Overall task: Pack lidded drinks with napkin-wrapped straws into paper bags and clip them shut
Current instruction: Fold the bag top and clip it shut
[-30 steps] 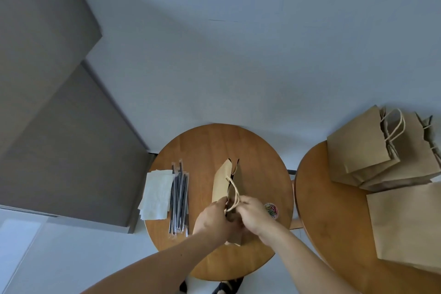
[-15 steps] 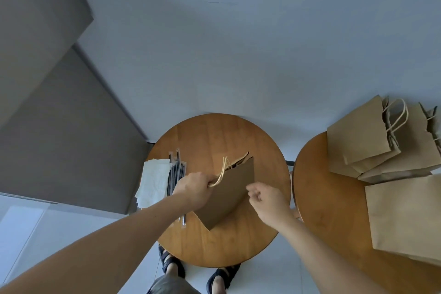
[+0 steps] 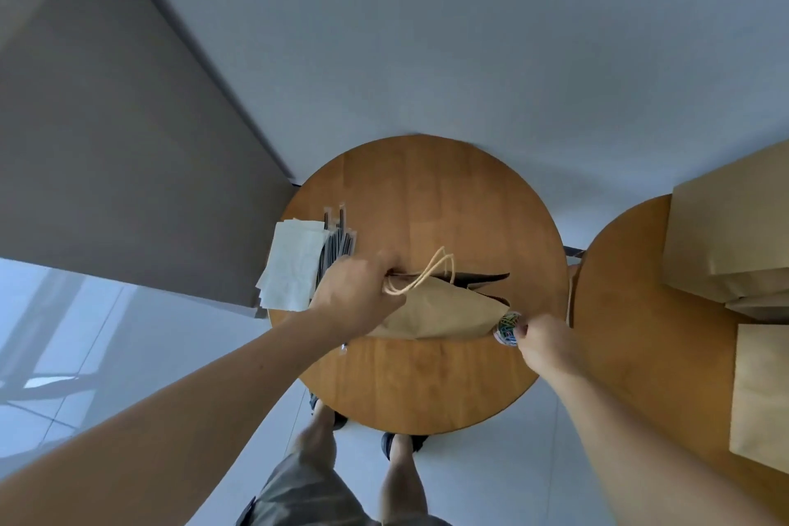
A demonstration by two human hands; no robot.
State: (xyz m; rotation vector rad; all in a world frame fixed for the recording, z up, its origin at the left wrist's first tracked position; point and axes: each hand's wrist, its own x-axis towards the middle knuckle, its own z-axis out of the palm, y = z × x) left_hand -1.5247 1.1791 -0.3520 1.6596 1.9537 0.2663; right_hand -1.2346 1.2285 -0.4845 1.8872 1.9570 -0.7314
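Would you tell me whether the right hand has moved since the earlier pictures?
Yes. The right hand has left the paper bag and gone right, to the clip container near the round table's right edge.

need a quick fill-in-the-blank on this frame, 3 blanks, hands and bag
1. The left hand grips the paper bag near its ____ handles.
2. The right hand reaches the small tub of coloured ____ at the bag's right end.
3. The white napkins lie at the round table's ____ edge, beside the straws.

Missing words: rope; clips; left
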